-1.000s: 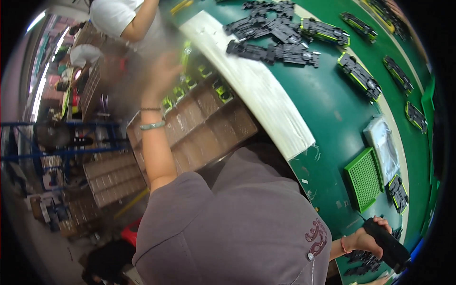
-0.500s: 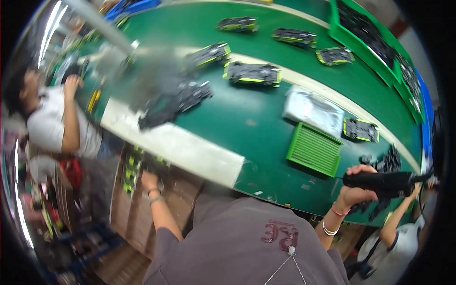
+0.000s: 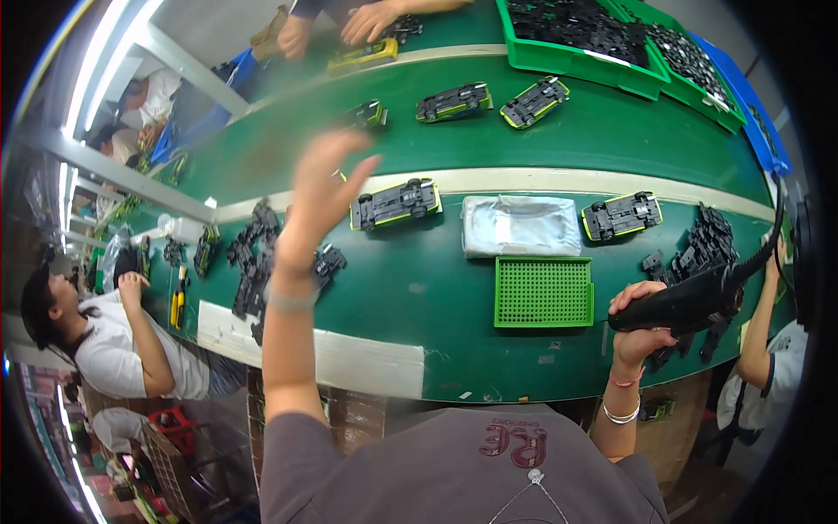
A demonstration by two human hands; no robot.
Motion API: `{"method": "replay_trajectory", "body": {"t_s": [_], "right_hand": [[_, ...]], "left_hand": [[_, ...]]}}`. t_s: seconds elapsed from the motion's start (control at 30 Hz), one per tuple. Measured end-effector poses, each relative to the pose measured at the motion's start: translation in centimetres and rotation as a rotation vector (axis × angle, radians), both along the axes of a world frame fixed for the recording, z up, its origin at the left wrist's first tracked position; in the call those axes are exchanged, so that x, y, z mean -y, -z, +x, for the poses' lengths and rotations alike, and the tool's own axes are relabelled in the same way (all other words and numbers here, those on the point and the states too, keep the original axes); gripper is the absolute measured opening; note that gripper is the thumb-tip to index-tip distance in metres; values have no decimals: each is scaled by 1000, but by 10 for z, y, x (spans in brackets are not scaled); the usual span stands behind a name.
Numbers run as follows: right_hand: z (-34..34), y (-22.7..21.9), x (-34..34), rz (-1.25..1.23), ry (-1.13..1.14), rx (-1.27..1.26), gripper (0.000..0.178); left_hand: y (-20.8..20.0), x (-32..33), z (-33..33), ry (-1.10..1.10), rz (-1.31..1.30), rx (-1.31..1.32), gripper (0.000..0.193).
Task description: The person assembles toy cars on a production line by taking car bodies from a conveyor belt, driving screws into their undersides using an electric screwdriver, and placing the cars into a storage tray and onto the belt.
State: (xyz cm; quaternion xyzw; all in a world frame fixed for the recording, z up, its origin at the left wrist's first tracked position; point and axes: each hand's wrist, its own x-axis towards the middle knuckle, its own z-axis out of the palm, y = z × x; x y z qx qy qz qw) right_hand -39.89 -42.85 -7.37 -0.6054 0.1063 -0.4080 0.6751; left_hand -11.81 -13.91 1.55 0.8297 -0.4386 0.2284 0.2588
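Note:
My left hand (image 3: 327, 188) is raised over the green workbench (image 3: 454, 349), smeared by motion, its fingers and thumb apart and nothing visible in it. Just right of it an upturned toy car (image 3: 397, 205) with yellow-green edges lies on the bench, its black underside showing. Black plastic parts (image 3: 253, 262) are heaped beside my left forearm. At the right, my right hand (image 3: 642, 327) is closed around a black electric screwdriver (image 3: 676, 307), whose cord runs up to the right. Another upturned toy car (image 3: 621, 216) rests beyond it. More black parts (image 3: 709, 236) lie beside the screwdriver.
A green perforated basket (image 3: 543, 293) sits mid-bench below a plastic-wrapped packet (image 3: 521, 227). Farther off are several upturned cars and a green bin (image 3: 576, 52) of black parts. White board (image 3: 310, 349) covers the near edge. Co-workers stand at left, right and across.
My left hand has risen from the box of yellow-green pieces below the bench edge to over the bench. The view has turned. My right hand still holds the screwdriver.

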Motion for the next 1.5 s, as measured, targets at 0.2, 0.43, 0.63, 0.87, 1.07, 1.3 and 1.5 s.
{"method": "replay_trajectory", "body": {"t_s": [0.2,0.43,0.63,0.87,1.07,1.3,1.5], "right_hand": [[-2,1,0,-9,-92,42,89],[-5,3,4,38,-103,5,89],[0,0,3,-29,-90,-43,94],[-1,3,3,-71,-103,-7,95],[-2,0,1,-70,-82,8,99],[19,-39,-27,48,-264,447,110],[44,-20,-64,90,-438,383,113]], "left_hand": [[54,117,129,156,322,-73,38],[72,134,135,122,332,-305,46],[16,110,18,365,169,-348,44],[24,107,-69,461,342,-251,40],[42,106,-68,472,340,-273,42],[58,102,-61,506,224,-269,44],[66,100,-61,487,223,-247,43]]}}
